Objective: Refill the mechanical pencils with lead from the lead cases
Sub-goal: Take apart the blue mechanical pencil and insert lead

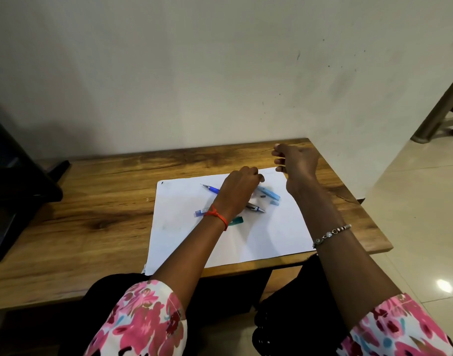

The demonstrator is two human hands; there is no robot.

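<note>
Blue pencils (212, 189) beneath left hand (239, 189)

I see a dark blue mech. pencil (212, 189) lying flat, metal tip pointing far-left, its back end hidden from me. A light blue pencil (270, 192) lies diagonally to the right w/ a small dark piece (262, 194) on it and a pale cap (274, 202) just beside. Nearer me: grey-blue pencil (256, 208), clear blue lead case (201, 211), teal case (237, 220), both partly hidden.

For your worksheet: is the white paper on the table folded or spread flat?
Spread flat: the paper lies open on the table, with pencils on top.
</note>
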